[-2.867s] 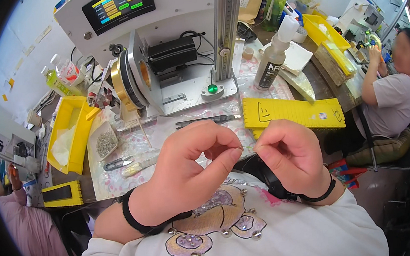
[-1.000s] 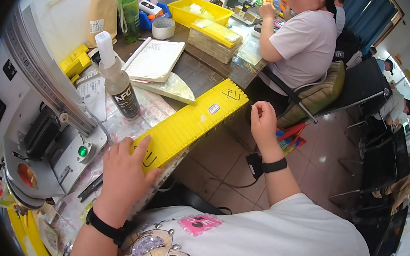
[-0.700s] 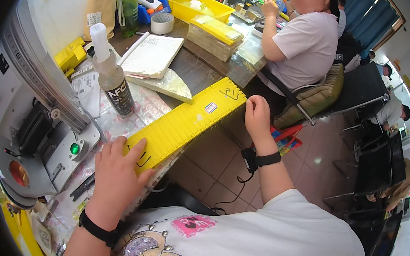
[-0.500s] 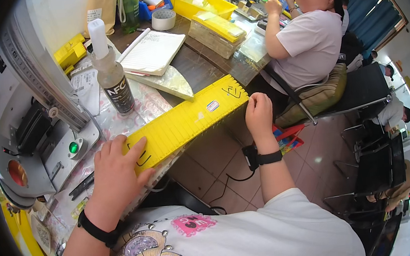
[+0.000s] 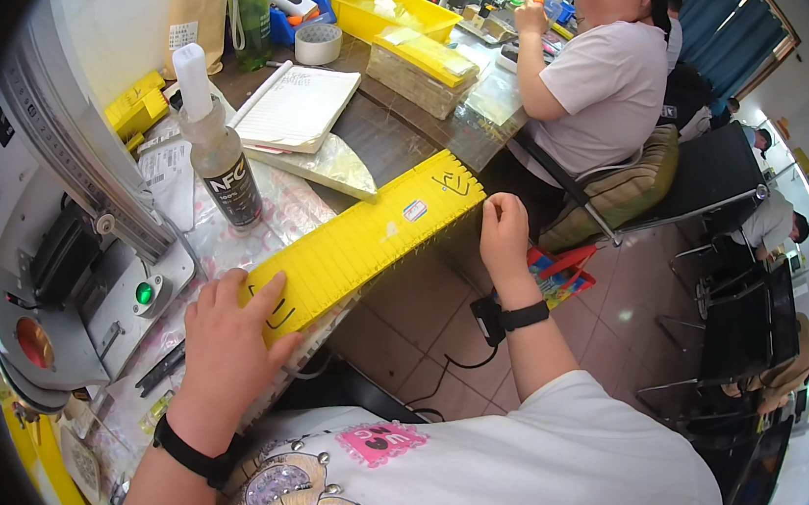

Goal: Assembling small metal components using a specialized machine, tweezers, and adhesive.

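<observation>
A long yellow ridged strip-shaped block (image 5: 354, 243) with black marks and a small sticker lies slantwise along the table's near edge. My left hand (image 5: 226, 335) grips its left end, fingers over the top and thumb along the near side. Close by its right end is my right hand (image 5: 504, 232), thumb and fingertips pinched together; whatever they hold is too small or hidden to make out. Beyond the block stand a clear bottle (image 5: 224, 173) with a black label and white top, and an open notebook (image 5: 298, 106).
At the left rises a bench machine (image 5: 85, 168) with a scaled column and a green button (image 5: 145, 294). A yellow bin (image 5: 394, 15), a tape roll (image 5: 317, 43) and a stacked block (image 5: 423, 68) occupy the far side. A co-worker (image 5: 603, 74) sits at the right on a chair.
The whole view has shifted slightly. Both of my hands keep about the same places at the yellow block's ends, with the right fingers still pinched.
</observation>
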A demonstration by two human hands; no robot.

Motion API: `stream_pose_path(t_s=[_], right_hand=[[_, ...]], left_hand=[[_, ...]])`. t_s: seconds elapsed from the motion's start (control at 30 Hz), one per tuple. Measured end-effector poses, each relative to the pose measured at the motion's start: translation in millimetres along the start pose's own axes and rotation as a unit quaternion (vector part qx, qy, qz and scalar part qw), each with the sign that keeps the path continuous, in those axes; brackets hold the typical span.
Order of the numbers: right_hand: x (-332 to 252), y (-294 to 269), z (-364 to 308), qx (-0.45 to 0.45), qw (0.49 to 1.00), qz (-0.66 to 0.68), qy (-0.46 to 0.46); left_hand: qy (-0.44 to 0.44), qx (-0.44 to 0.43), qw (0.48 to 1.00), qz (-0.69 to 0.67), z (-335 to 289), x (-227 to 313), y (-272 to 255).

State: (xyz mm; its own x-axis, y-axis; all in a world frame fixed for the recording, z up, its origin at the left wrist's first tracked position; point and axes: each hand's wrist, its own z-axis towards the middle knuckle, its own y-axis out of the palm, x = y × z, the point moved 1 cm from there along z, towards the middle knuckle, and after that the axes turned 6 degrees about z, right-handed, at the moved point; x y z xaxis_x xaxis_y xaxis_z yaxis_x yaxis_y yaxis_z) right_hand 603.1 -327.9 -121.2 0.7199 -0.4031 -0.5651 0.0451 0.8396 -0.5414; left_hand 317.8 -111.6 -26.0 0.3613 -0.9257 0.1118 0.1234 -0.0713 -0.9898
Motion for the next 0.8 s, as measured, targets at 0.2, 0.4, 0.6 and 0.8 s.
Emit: stream_pose_path(t_s=[0.2, 0.4, 0.6, 0.8], right_hand=[[-22.6, -8.2, -8.9, 0.029, 0.991, -0.082, -0.099], [-19.0, -5.5, -14.3, 0.032, 0.991, -0.092, -0.090], [-23.1, -7.6, -9.9, 0.004, 0.985, -0.130, -0.114], [-15.0, -13.4, -7.8, 0.021, 0.981, -0.144, -0.130]], left_hand=[[0.014, 0.031, 0.999, 0.023, -3.3, -2.2, 1.7], [0.014, 0.025, 0.999, 0.031, -0.5, -1.6, 1.3], [0.009, 0.020, 0.999, 0.030, -1.3, -2.2, 1.6], [0.007, 0.021, 0.999, 0.032, -1.0, 0.8, 1.5]])
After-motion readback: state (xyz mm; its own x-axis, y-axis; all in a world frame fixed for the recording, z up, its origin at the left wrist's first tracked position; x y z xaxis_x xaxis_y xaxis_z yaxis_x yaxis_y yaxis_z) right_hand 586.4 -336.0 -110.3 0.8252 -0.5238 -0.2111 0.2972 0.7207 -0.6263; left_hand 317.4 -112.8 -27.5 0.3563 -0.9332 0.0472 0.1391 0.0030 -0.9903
